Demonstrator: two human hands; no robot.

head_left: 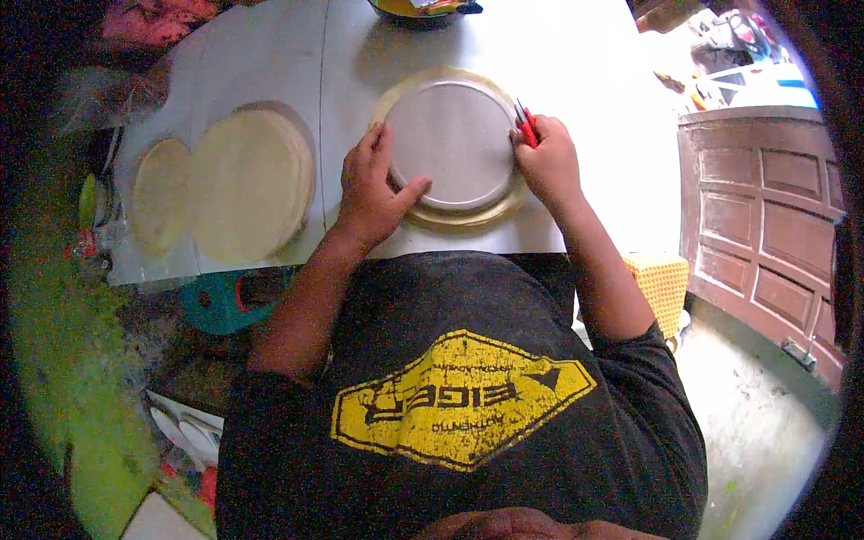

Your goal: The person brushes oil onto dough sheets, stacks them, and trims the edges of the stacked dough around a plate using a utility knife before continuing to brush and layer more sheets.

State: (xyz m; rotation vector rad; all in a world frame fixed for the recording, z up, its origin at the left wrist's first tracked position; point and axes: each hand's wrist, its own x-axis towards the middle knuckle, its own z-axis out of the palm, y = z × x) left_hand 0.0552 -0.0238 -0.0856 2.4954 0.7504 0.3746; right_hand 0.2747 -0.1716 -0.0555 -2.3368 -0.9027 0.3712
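A round grey metal plate or lid (453,144) lies on a stack of thin, pale yellow round sheets (468,216), whose edges stick out around it. My left hand (373,184) rests flat at the plate's left side, thumb spread onto its lower rim and fingers stretched along the edge. On the opposite side, my right hand (549,162) is closed around a small red-handled knife (527,129). Its thin dark tip points up and away from me, close to the plate's right rim.
Two overlapping piles of pale round sheets (252,184) lie on the white table (351,81) to the left. A dark bowl (418,11) with things in it stands at the far edge. On the right are a brown panelled door (760,207) and an orange woven-textured box (657,286).
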